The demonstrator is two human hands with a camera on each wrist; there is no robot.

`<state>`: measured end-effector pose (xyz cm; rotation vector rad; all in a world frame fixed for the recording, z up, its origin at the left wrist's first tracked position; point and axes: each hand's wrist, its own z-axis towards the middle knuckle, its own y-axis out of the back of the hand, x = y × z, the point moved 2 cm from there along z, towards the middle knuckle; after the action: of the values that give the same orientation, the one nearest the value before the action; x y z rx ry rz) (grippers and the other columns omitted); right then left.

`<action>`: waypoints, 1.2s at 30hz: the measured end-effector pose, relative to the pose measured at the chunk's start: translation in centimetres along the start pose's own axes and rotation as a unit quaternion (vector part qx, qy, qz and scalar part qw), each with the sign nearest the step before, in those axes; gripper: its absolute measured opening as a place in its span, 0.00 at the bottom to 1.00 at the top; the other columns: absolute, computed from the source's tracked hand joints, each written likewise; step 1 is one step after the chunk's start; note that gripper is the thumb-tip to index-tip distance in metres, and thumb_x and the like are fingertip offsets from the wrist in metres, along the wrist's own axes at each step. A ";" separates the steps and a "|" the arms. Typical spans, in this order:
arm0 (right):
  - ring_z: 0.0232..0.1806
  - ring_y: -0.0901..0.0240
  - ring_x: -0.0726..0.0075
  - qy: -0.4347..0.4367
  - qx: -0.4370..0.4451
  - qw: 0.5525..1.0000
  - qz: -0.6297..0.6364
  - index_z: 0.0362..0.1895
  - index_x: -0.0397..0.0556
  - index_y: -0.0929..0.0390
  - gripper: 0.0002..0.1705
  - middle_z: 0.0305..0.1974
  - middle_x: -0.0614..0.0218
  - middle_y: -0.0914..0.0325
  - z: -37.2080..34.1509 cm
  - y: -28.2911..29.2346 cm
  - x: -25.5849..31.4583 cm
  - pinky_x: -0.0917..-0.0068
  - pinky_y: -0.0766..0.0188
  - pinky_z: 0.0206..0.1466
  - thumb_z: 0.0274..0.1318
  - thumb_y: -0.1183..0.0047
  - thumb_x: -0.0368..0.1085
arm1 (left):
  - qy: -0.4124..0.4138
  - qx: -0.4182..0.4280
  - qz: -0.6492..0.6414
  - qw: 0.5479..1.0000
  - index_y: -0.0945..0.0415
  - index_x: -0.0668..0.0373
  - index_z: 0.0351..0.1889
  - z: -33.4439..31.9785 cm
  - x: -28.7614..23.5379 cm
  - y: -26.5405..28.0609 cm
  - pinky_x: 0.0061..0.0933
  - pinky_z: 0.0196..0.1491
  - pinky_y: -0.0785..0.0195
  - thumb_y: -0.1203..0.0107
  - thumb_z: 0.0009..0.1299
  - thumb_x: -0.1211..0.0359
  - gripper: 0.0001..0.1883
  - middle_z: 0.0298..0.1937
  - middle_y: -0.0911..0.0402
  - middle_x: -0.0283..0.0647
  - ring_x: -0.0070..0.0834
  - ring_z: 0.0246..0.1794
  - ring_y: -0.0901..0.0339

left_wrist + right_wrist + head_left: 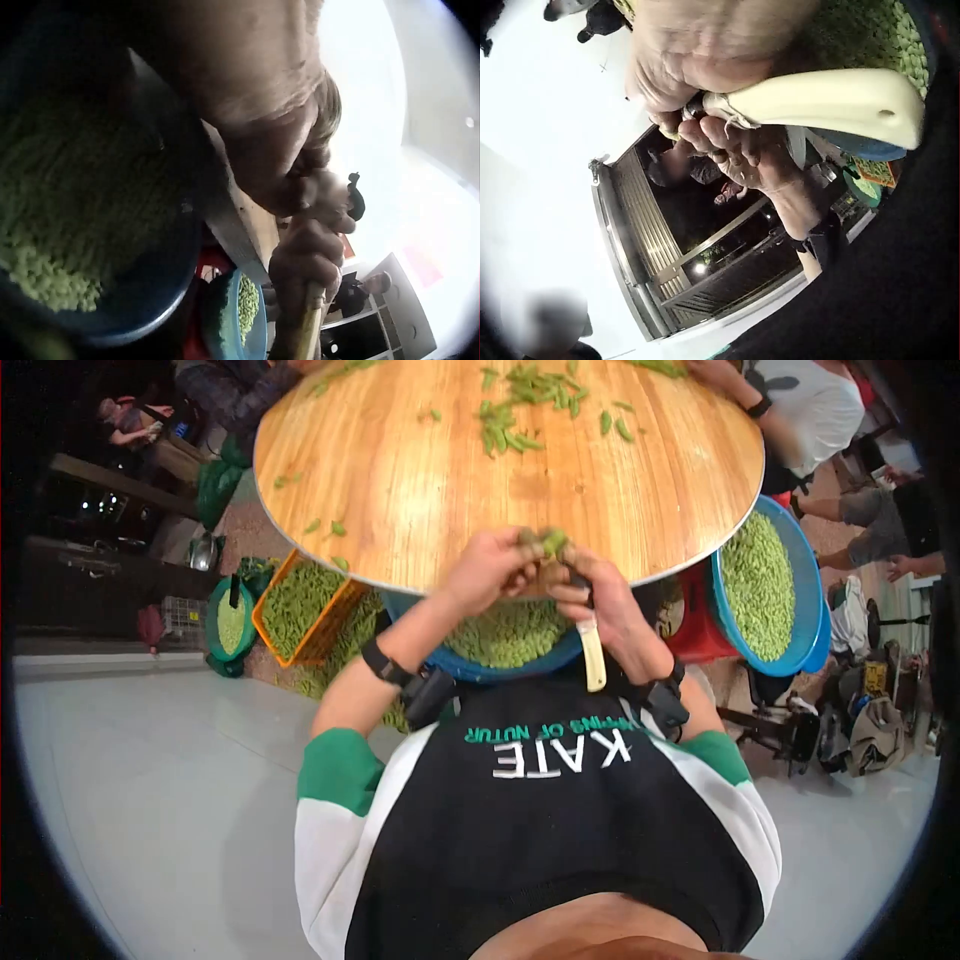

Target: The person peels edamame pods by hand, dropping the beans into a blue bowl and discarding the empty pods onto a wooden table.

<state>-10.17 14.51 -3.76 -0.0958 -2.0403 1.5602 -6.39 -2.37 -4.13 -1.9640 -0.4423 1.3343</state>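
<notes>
Both hands meet at the near edge of a round wooden table (400,480). The left hand (492,570) pinches a green pod (552,541) from one side, its fingertips close to the other hand's. The right hand (605,595) grips a knife with a cream handle (594,658), which points back toward the body; its fingers also meet the pod. In the right wrist view the handle (832,103) sticks out from the right hand (705,52), and its blade is mostly hidden. Beneath the hands lies a blue basin (570,656) of shelled green beans (508,635).
Loose pods (535,388) lie on the table's far part. An orange crate (262,622) of pods and a green basin (213,638) stand at left, a large blue basin (808,560) of beans at right. Other people sit at the table's far sides.
</notes>
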 end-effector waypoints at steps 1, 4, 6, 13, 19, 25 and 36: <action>0.18 0.45 0.85 -0.002 -0.044 0.999 -0.026 0.48 0.49 0.32 0.11 0.29 0.71 0.32 0.0 0.0 -0.1 0.88 0.48 0.14 0.65 0.57 0.38 | -0.130 -0.080 0.286 0.946 0.26 0.64 0.48 -0.1 0.1 -0.8 0.24 0.25 0.36 0.49 0.70 0.69 0.12 0.30 0.22 0.36 0.21 0.23 0.29; 0.17 0.45 0.84 -0.010 -0.110 0.992 -0.061 0.47 0.51 0.32 0.10 0.29 0.74 0.32 0.5 0.4 -0.4 0.87 0.49 0.15 0.66 0.59 0.39 | -0.377 -0.136 0.699 0.592 0.28 0.66 0.42 -0.9 -0.4 -2.3 0.40 0.28 0.33 0.50 0.65 0.70 0.10 0.27 0.26 0.46 0.41 0.24 0.28; 0.18 0.45 0.84 -0.023 -0.075 0.996 -0.052 0.46 0.51 0.31 0.10 0.29 0.73 0.33 0.8 0.6 -0.6 0.86 0.49 0.16 0.66 0.58 0.40 | -0.358 -0.100 0.801 0.470 0.30 0.64 0.34 -1.3 -0.4 -2.4 0.42 0.30 0.32 0.50 0.61 0.71 0.07 0.28 0.29 0.48 0.47 0.26 0.28; 0.18 0.43 0.80 0.029 -0.077 0.983 -0.163 0.45 0.49 0.30 0.10 0.29 0.70 0.30 0.3 -2.0 -0.6 0.83 0.46 0.16 0.65 0.59 0.39 | -0.430 -0.153 0.733 0.505 0.30 0.66 0.33 -2.3 -0.7 -3.7 0.42 0.31 0.32 0.52 0.64 0.72 0.05 0.29 0.28 0.49 0.49 0.29 0.27; 0.23 0.32 0.76 0.113 -0.089 0.945 -0.292 0.55 0.44 0.30 0.17 0.31 0.66 0.25 0.4 -1.8 -0.6 0.76 0.33 0.22 0.64 0.54 0.35 | -0.321 -0.243 0.568 0.718 0.28 0.66 0.37 -2.5 -0.7 -3.9 0.43 0.36 0.32 0.52 0.67 0.72 0.06 0.32 0.25 0.54 0.54 0.35 0.25; 0.40 0.25 0.56 0.335 -0.140 0.673 -0.645 0.56 0.38 0.33 0.23 0.39 0.53 0.25 0.9 -1.4 0.0 0.68 0.29 0.43 0.55 0.49 0.27 | -0.279 -0.258 0.630 0.677 0.30 0.65 0.36 -3.1 -0.3 -5.0 0.47 0.32 0.35 0.51 0.64 0.70 0.07 0.32 0.26 0.57 0.56 0.33 0.27; 0.36 0.30 0.38 0.420 -0.045 0.457 -0.782 0.46 0.42 0.31 0.20 0.38 0.47 0.30 1.1 -2.1 -0.7 0.58 0.28 0.35 0.45 0.45 0.29 | -0.244 -0.242 0.635 0.692 0.30 0.67 0.29 -3.9 0.4 -4.7 0.51 0.36 0.32 0.50 0.58 0.69 0.08 0.27 0.25 0.60 0.58 0.32 0.26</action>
<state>-9.58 12.64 -2.31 0.6655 -0.5871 -0.0066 -2.23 -0.28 -0.21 -2.3546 0.6026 2.8783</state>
